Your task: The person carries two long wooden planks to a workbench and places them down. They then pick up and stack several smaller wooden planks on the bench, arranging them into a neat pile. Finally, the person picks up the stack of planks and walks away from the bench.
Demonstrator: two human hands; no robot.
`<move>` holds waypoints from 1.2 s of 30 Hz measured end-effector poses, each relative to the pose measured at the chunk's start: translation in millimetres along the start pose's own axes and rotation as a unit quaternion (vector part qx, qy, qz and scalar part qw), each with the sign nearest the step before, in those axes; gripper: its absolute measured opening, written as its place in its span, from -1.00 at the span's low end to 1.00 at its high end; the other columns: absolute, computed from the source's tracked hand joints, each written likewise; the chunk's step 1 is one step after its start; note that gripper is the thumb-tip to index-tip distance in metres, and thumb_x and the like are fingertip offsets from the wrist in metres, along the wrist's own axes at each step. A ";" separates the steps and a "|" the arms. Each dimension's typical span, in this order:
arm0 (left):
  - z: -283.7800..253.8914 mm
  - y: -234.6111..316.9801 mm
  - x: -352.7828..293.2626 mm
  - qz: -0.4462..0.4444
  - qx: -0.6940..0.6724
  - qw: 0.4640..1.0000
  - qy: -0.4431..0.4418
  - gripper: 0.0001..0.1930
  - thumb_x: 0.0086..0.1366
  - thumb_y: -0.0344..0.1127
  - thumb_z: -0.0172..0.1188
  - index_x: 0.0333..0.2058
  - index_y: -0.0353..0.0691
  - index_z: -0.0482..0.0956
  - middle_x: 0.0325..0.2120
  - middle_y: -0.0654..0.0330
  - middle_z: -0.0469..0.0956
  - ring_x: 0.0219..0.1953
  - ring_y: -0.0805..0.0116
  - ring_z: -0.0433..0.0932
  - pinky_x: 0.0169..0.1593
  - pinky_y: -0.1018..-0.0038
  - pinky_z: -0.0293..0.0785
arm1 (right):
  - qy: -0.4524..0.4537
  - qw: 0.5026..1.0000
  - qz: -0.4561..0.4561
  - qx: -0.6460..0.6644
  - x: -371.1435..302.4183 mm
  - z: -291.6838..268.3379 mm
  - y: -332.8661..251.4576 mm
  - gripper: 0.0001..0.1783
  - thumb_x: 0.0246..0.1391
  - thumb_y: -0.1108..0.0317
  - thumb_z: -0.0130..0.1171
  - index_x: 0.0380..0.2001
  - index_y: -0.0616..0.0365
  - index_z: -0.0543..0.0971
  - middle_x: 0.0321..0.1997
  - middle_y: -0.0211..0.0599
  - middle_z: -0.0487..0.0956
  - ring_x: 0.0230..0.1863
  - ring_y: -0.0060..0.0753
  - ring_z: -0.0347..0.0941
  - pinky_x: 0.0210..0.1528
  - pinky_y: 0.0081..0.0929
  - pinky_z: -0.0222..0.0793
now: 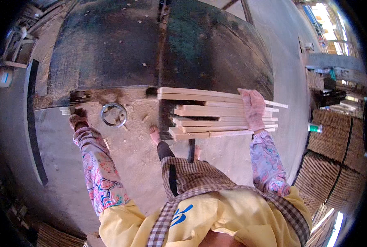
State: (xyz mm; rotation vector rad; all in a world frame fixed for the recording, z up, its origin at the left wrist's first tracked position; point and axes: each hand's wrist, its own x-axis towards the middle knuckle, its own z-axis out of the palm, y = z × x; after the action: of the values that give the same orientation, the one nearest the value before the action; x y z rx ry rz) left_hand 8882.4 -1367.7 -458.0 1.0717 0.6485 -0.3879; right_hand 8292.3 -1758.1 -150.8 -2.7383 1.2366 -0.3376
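Pale wooden strips (pixel 216 111) lie in a loose stack at the front edge of the dark table, their left ends uneven. My right hand (pixel 252 109), in a pinkish glove, reaches across the strips toward their right ends, its fingers closed over the far side of the stack. On the left, my left hand (pixel 78 119) is at the table's front left corner, next to some small pale wood ends (pixel 65 110). Its fingers are in dark shadow, so whether they hold anything is unclear. Both forearms wear flowered sleeves.
The dark tabletop (pixel 109 49) spreads ahead, dusted with sawdust. Below its edge a round metal ring (pixel 113 115) stands amid wood scraps on the floor. A long dark bar (pixel 34 123) runs along the left. Bundled thin sticks (pixel 329 131) are stacked at the right.
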 end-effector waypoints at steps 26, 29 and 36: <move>265.8 -239.7 -557.8 0.353 0.694 0.199 -0.595 -0.38 0.27 0.24 0.09 0.16 -0.02 0.49 0.07 0.05 0.56 0.12 0.05 0.52 0.19 0.22 0.41 | -0.175 0.736 0.381 0.532 -153.5 -32.3 46.7 -0.38 0.23 -0.19 0.12 -0.21 0.26 0.68 -0.42 -0.22 0.67 -0.45 -0.37 0.54 -0.36 -0.34 0.48; 276.6 -236.7 -556.2 0.303 0.708 0.218 -0.600 -0.41 0.23 0.18 0.13 0.10 -0.07 0.54 -0.01 0.01 0.61 0.07 0.05 0.56 0.15 0.23 0.43 | -0.166 0.734 0.350 0.557 -156.5 -20.8 56.8 -0.32 0.24 -0.23 0.08 -0.26 0.30 0.68 -0.46 -0.22 0.67 -0.46 -0.38 0.59 -0.38 -0.40 0.52; 311.0 -188.3 -565.4 0.282 0.736 0.131 -0.601 -0.15 0.06 0.38 0.22 0.17 -0.16 0.50 0.04 -0.12 0.56 0.13 -0.06 0.50 0.23 0.17 0.37 | -0.073 0.224 0.341 0.910 -170.3 -10.0 35.8 -0.27 0.35 -0.29 -0.22 0.28 0.03 0.38 0.20 -0.13 0.51 0.12 -0.15 0.48 0.10 -0.19 0.42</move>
State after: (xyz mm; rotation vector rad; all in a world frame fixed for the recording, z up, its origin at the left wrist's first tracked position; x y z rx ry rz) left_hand 8438.9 -1738.0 -114.4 2.0033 -2.2766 -1.0304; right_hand 8154.5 -1653.9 -174.4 -0.0365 0.6078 -0.6423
